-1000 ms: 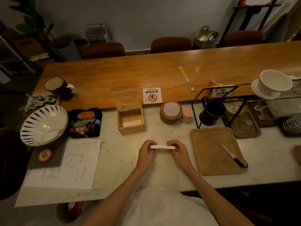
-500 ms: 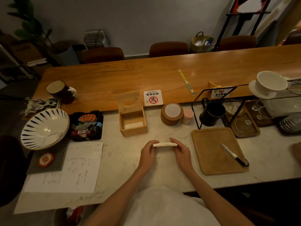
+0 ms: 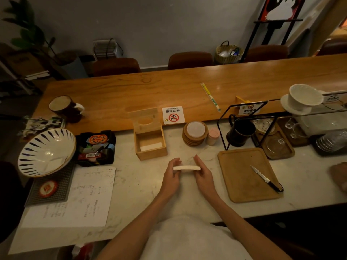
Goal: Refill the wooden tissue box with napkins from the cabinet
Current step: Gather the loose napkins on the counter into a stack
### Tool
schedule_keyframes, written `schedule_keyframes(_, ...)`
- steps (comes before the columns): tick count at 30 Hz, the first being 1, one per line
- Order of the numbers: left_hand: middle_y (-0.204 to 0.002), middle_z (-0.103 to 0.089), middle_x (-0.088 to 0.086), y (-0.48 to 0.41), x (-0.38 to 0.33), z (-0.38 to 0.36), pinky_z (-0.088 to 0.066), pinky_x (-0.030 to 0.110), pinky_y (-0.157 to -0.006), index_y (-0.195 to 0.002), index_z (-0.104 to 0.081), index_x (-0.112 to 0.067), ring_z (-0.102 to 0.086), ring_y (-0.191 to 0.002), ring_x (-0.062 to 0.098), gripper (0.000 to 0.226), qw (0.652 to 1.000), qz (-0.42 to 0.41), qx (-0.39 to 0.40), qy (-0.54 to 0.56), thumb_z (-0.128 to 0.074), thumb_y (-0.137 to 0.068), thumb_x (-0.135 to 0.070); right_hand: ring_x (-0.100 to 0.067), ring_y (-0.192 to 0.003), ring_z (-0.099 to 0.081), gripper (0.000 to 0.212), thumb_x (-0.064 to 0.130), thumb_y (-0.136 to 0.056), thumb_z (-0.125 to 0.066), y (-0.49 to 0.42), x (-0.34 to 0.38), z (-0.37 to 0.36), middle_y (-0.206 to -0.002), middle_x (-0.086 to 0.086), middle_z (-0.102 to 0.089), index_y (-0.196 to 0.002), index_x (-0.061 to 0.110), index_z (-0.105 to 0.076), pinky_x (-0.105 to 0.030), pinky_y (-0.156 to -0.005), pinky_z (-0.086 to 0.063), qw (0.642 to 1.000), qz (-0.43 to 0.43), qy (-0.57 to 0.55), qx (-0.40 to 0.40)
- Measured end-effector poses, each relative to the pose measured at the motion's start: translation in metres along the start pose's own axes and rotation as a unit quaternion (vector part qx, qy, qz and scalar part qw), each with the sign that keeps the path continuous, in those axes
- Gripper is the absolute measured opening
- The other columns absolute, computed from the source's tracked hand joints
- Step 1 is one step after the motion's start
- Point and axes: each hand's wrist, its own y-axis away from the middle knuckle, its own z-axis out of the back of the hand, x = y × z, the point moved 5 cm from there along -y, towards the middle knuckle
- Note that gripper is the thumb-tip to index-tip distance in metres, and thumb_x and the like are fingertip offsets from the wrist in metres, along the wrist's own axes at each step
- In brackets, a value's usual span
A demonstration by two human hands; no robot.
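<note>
The napkin stack (image 3: 186, 168) has been raised slightly, gripped at its ends by left hand (image 3: 171, 177) and right hand (image 3: 203, 175) fingers; the open wooden tissue box (image 3: 150, 139) lies unobstructed beyond, a cutting board (image 3: 244, 181) to the right.

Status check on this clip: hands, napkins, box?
Left hand and right hand grip napkins between them. Box open, nearly empty, beyond hands. Path clear.

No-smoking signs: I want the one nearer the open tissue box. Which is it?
The flat white no-smoking sign right beside the tissue box's raised lid; the other sign stands farther right, behind the black wire rack.
</note>
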Motion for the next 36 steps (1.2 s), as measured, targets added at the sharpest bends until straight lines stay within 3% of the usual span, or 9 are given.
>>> schedule_keyframes(2,-0.117,-0.061,-0.003,-0.003,-0.001,0.005,-0.045,0.017,-0.095,-0.117,-0.057,-0.02,-0.057,-0.114,0.014,0.031,1.0,-0.007,-0.014,-0.008,-0.047,-0.095,0.001,-0.01,-0.125,-0.053,0.047,-0.006,-0.094,-0.047,0.0,0.002,0.002,-0.132,0.001,-0.059,-0.136,0.012,-0.052,-0.024,-0.105,-0.043,1.0,0.0,-0.009,-0.01)
schedule_keyframes(5,-0.114,-0.062,-0.003,-0.004,-0.003,0.009,-0.046,0.022,-0.097,-0.113,-0.06,-0.017,-0.057,-0.113,0.012,0.028,1.0,-0.017,-0.01,-0.007,-0.051,-0.093,0.001,-0.007,-0.126,-0.052,0.044,0.001,-0.096,-0.049,0.003,0.003,0.002,-0.135,0.002,-0.057,-0.139,0.012,-0.049,-0.021,-0.104,-0.043,1.0,0.001,-0.019,-0.002)
schedule_keyframes(12,-0.108,-0.063,-0.008,-0.005,-0.005,0.01,-0.045,0.016,-0.094,-0.108,-0.063,-0.019,-0.057,-0.107,0.002,0.024,1.0,-0.008,-0.011,-0.011,-0.055,-0.092,-0.002,-0.005,-0.11,-0.059,0.03,0.001,-0.091,-0.058,0.003,0.009,0.012,-0.118,0.0,-0.066,-0.12,0.01,-0.062,-0.02,-0.095,-0.048,0.999,0.035,-0.002,-0.005)
schedule_keyframes(16,-0.105,-0.066,-0.005,-0.006,-0.007,0.012,-0.045,0.012,-0.09,-0.106,-0.066,-0.017,-0.06,-0.103,0.001,0.022,1.0,-0.017,-0.006,-0.016,-0.055,-0.093,-0.003,0.0,-0.103,-0.062,0.029,-0.003,-0.088,-0.06,0.001,0.01,0.017,-0.106,0.005,-0.069,-0.105,0.019,-0.067,-0.014,-0.089,-0.046,0.999,0.032,0.008,-0.003)
schedule_keyframes(23,-0.101,-0.067,-0.004,-0.007,-0.006,0.017,-0.048,0.015,-0.09,-0.104,-0.067,-0.017,-0.061,-0.1,0.006,0.022,1.0,-0.011,0.016,-0.019,-0.059,-0.091,-0.001,0.0,-0.106,-0.062,0.027,0.001,-0.088,-0.063,-0.004,0.008,0.026,-0.107,0.004,-0.07,-0.107,0.02,-0.07,-0.015,-0.093,-0.048,1.0,0.01,0.014,0.005)
schedule_keyframes(27,-0.1,-0.069,0.002,-0.014,-0.004,0.022,-0.053,0.024,-0.086,-0.104,-0.067,-0.015,-0.064,-0.096,0.016,0.017,0.997,0.061,0.017,0.032,-0.064,-0.089,-0.008,0.007,-0.088,-0.064,0.027,0.005,-0.089,-0.063,-0.009,0.012,0.034,-0.099,0.008,-0.069,-0.113,0.017,-0.067,-0.007,-0.074,-0.049,0.998,-0.05,-0.029,0.011)
schedule_keyframes(29,-0.099,-0.07,0.007,-0.016,-0.002,0.022,-0.055,0.035,-0.086,-0.102,-0.067,-0.014,-0.066,-0.094,0.02,0.015,0.989,0.127,0.019,0.074,-0.066,-0.088,-0.008,0.001,-0.091,-0.065,0.031,0.007,-0.089,-0.064,-0.011,0.007,0.036,-0.103,0.003,-0.069,-0.119,0.014,-0.065,-0.011,-0.071,-0.052,0.993,-0.093,-0.066,0.02)
schedule_keyframes(31,-0.098,-0.07,0.008,-0.017,-0.001,0.02,-0.055,0.036,-0.085,-0.1,-0.066,-0.013,-0.066,-0.093,0.021,0.013,0.987,0.141,0.021,0.075,-0.065,-0.088,-0.007,-0.008,-0.095,-0.066,0.029,0.008,-0.089,-0.064,-0.011,0.003,0.035,-0.108,-0.004,-0.07,-0.119,0.011,-0.065,-0.016,-0.072,-0.055,0.99,-0.111,-0.079,0.024)
schedule_keyframes(36,-0.099,-0.066,0.004,-0.016,-0.008,0.02,-0.052,0.019,-0.08,-0.105,-0.065,-0.007,-0.062,-0.093,0.014,0.017,0.997,0.071,0.038,0.02,-0.061,-0.089,-0.001,-0.021,-0.096,-0.064,0.025,-0.003,-0.086,-0.062,-0.014,0.004,0.034,-0.098,0.0,-0.067,-0.105,0.013,-0.062,-0.017,-0.071,-0.054,0.994,-0.096,-0.036,0.045)
